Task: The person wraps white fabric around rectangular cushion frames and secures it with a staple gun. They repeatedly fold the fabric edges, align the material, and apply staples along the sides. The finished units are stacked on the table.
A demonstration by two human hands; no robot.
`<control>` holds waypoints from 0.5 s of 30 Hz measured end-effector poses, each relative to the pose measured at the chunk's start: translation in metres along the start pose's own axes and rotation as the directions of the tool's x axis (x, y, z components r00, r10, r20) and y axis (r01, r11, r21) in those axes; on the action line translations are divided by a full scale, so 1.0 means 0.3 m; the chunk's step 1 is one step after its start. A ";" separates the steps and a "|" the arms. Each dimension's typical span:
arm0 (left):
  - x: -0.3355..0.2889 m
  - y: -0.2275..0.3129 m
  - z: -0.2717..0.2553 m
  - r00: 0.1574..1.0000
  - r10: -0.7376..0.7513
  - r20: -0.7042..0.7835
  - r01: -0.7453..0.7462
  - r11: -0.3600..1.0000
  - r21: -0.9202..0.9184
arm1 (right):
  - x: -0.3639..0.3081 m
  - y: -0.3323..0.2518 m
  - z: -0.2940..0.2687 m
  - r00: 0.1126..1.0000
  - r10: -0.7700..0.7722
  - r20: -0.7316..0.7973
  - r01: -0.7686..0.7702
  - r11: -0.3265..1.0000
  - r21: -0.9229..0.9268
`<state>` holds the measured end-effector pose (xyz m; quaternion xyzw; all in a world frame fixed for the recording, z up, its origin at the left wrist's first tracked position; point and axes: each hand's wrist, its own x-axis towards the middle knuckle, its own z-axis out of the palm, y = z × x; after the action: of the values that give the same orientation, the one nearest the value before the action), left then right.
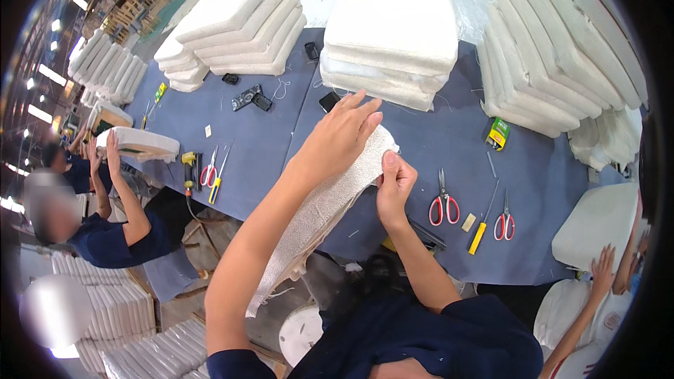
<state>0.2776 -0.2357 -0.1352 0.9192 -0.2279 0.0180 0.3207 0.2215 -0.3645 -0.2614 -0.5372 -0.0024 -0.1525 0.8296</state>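
Observation:
A seat cushion in cream woven fabric stands on its edge in front of me, its long narrow side facing up and loose threads hanging at the near end. My left hand lies over the far end of that side, fingers stretched out, palm against the fabric. At the same end my right hand grips the cushion's right edge, thumb on top and the other fingers curled. The cushion's broad faces are mostly hidden. Just beyond my left fingertips is a small black object.
Stacks of white cushions line the table's far side. Red-handled scissors, a yellow-handled tool and a yellow-green box lie at right. A staple gun lies at left. Co-workers handle cushions on both sides.

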 end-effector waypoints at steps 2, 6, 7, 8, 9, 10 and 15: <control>0.035 -0.048 0.017 0.985 -0.058 0.162 0.091 0.975 -0.202 | 0.006 0.019 0.028 0.999 -0.032 -0.019 0.032 0.999 0.010; 0.048 -0.034 0.041 0.968 -0.157 0.194 0.176 0.980 -0.088 | 0.027 0.077 0.019 0.994 -0.098 -0.055 0.100 0.994 0.036; 0.041 -0.017 0.037 0.974 -0.156 0.166 0.167 0.984 -0.055 | 0.038 0.069 0.021 0.994 -0.096 -0.045 0.098 0.994 0.055; 0.027 -0.001 0.032 0.979 -0.154 0.137 0.158 0.987 -0.022 | 0.040 0.055 0.025 0.996 -0.083 -0.032 0.085 0.996 0.038; 0.013 0.011 0.027 0.983 -0.149 0.109 0.148 0.989 0.011 | 0.040 0.035 0.033 0.997 -0.072 -0.020 0.072 0.997 0.021; 0.004 0.016 0.042 0.989 -0.128 0.069 0.126 0.991 0.042 | 0.039 0.025 0.021 0.998 -0.059 -0.018 0.059 0.998 -0.009; -0.043 0.043 0.043 0.999 -0.038 -0.024 0.040 0.992 0.122 | 0.046 0.065 0.000 0.995 -0.074 0.061 0.083 0.984 -0.159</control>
<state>0.2591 -0.2470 -0.1403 0.9412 -0.2049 0.0355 0.2662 0.2396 -0.3605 -0.2765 -0.6059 -0.0342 -0.1699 0.7764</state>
